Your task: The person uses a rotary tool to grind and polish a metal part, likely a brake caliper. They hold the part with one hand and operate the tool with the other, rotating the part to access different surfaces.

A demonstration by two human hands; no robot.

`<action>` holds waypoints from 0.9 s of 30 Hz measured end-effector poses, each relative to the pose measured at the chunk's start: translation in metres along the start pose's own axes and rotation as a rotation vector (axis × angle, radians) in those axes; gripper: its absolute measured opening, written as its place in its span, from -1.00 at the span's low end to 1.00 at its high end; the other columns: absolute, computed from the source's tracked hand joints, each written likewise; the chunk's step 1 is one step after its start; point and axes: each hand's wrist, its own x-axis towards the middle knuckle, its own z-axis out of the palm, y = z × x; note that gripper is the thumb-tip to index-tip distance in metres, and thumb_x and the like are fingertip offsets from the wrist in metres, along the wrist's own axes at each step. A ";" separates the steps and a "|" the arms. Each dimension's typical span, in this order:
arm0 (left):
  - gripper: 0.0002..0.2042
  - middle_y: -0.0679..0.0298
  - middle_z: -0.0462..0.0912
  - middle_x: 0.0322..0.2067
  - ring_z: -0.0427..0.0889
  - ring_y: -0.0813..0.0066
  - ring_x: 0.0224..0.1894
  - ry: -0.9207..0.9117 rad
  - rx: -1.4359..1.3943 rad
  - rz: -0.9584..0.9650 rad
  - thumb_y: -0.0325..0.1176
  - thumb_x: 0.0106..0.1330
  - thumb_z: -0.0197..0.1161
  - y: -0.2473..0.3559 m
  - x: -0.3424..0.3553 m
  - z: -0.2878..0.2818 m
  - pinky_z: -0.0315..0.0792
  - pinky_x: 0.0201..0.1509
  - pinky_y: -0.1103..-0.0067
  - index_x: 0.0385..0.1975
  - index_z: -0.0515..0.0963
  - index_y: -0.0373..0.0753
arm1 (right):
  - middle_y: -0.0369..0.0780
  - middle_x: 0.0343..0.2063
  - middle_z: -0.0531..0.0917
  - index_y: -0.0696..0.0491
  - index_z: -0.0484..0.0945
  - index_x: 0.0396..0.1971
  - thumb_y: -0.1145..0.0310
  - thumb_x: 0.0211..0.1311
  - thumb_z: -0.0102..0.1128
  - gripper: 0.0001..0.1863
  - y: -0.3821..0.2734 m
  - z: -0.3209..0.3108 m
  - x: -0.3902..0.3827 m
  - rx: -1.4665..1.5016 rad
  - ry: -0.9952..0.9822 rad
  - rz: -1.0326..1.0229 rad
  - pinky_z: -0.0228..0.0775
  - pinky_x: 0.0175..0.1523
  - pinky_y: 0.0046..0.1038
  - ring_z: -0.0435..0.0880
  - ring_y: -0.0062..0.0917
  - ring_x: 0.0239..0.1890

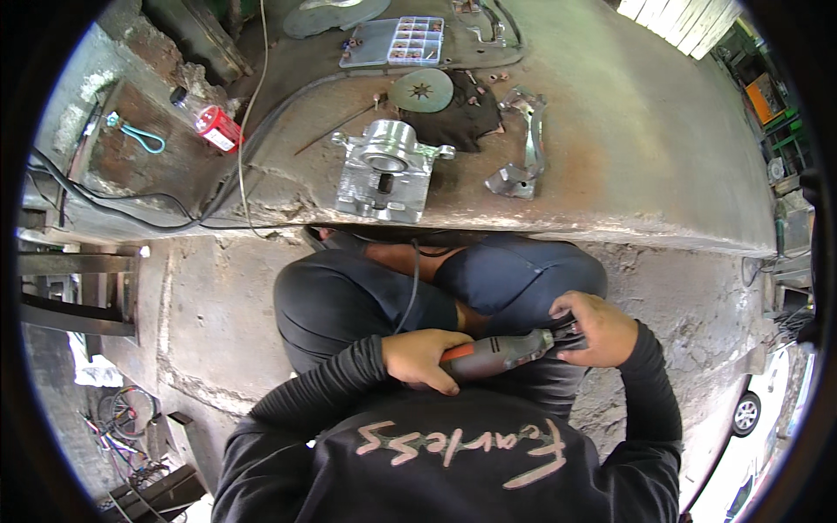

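Observation:
I hold a grey-and-orange rotary tool (499,355) sideways over my lap. My left hand (425,357) is wrapped round its rear body. At its nose end, my right hand (608,331) has its fingers curled round the tip; what lies between those fingers is too small to make out. A cord rises from near the tool over my left leg. Beyond my knees, on the raised concrete slab (645,157), a shiny silver brake caliper (384,179) sits near the edge. To its right lies a silver metal bracket (527,139).
Behind the caliper are a round greenish disc (422,90), a dark cloth (462,118) and a thin rod (336,131). A clear compartment case (414,41) lies farther back. A red-labelled bottle (216,125), a blue cord loop (144,135) and black cables (174,227) are at the left.

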 end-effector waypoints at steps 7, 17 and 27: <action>-0.40 0.19 0.60 -0.31 0.59 0.45 -0.26 -0.012 -0.016 -0.066 -0.26 -0.05 0.44 0.003 -0.001 -0.002 0.48 -0.15 0.52 0.03 0.45 -0.35 | -0.16 -0.27 0.58 0.09 0.49 -0.21 0.35 0.15 0.27 -0.76 0.003 -0.003 0.005 -0.131 -0.101 -0.049 0.40 -0.05 -0.25 0.58 -0.20 -0.17; -0.46 0.23 0.59 -0.39 0.58 0.51 -0.39 -0.008 -0.034 -0.006 -0.27 -0.04 0.43 -0.002 0.002 -0.005 0.48 -0.30 0.56 -0.03 0.45 -0.34 | -0.16 -0.31 0.57 0.09 0.56 -0.26 0.26 0.15 0.30 -0.75 0.008 -0.004 0.014 -0.087 -0.076 -0.126 0.39 -0.11 -0.25 0.58 -0.20 -0.21; -0.28 0.18 0.58 -0.11 0.53 0.45 -0.08 -0.050 -0.186 -0.139 -0.30 -0.06 0.49 -0.004 -0.002 -0.009 0.44 0.06 0.51 0.17 0.37 -0.38 | -0.19 -0.28 0.60 0.05 0.49 -0.16 0.37 0.06 0.30 -0.68 0.004 -0.004 0.010 0.063 0.012 0.006 0.40 -0.07 -0.31 0.62 -0.27 -0.17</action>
